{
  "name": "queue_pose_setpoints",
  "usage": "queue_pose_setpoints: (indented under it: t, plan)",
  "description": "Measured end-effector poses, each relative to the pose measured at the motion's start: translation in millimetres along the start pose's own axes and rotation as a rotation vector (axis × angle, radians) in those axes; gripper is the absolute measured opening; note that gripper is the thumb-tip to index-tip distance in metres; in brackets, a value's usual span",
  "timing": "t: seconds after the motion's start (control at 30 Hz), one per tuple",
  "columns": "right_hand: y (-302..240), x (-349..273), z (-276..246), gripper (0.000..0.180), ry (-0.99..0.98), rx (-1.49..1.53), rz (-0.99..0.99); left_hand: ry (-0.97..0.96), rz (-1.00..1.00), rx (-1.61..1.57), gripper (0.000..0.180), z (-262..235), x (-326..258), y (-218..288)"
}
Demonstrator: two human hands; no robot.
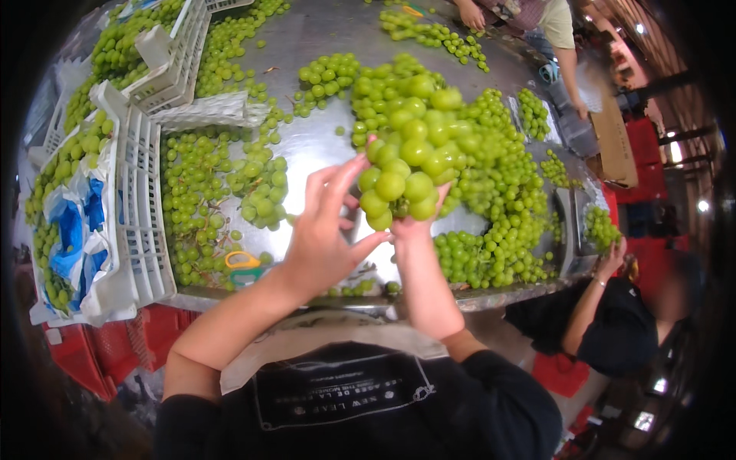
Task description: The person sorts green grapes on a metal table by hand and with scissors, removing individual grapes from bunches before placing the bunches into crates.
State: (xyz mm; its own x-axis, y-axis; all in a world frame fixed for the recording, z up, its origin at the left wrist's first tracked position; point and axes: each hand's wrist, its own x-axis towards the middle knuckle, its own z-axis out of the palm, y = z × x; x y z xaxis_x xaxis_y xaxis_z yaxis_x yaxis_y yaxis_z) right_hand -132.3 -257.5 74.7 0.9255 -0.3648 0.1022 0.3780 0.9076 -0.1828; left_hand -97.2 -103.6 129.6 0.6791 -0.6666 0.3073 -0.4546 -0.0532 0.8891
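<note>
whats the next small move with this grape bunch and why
Probably turn the grape bunch slightly with the left hand to show its hidden side. The right hand holds it up from below, the left hand's fingers are spread open against its side, and the scissors lie unused on the table.

Left forearm: bare, entered from lower left, angled up and rightward.
Left hand (322, 230): raised, back toward the camera, fingers (341, 180) spread and extended, thumb pointed right.
Right forearm: bare, rose nearly upright from lower centre.
Right hand (414, 222): closed in a grasp, largely hidden, thumb at upper right.
Spacing: hands just beside each other.
</note>
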Motion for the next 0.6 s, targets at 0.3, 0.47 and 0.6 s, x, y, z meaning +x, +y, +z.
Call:
queue_pose_setpoints:
  t: [0.3,0.47,0.6]
  plan:
    - [6,-7,8,0.056,0.355,-0.192,-0.209,0.106,0.140,0.092,0.058,11,1,-26]
    - [0,-6,-1,0.052,0.379,-0.225,-0.206,-0.062,0.013,0.055,0.048,-12,11,-9]
    - [-9,-7,3,0.061,0.197,-0.156,-0.101,-0.497,-0.127,-0.105,0.041,-53,18,0]
